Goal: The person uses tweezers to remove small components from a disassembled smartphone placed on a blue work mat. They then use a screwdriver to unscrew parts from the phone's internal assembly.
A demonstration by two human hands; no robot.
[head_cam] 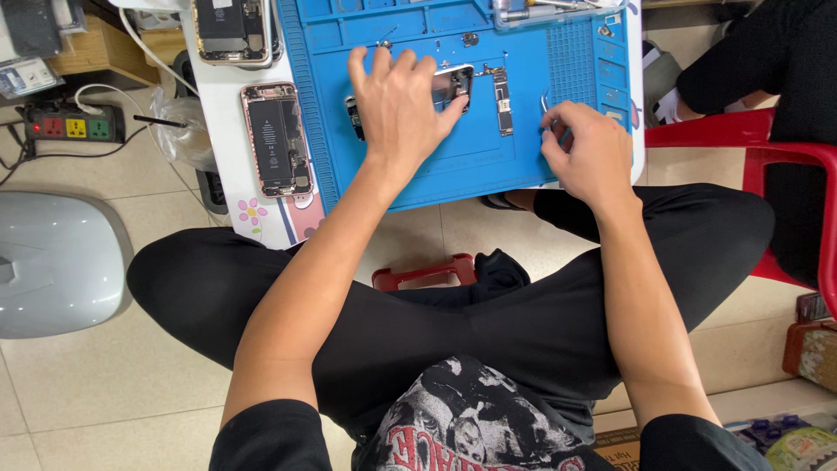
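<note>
Head view | left hand (399, 109) spread flat on phone (452, 85), long axis unclear | right hand (593, 153) pinching tweezers (547, 109), tips pointing away | blue mat (471, 157)

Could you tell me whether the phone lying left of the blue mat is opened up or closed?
Opened up: the phone lies face-up without its screen, its black battery and inner parts exposed.

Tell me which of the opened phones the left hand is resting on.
The left hand rests on the silver phone shell on the blue mat. The rose-gold opened phone and the dark opened phone lie untouched off the mat to the left.
</note>
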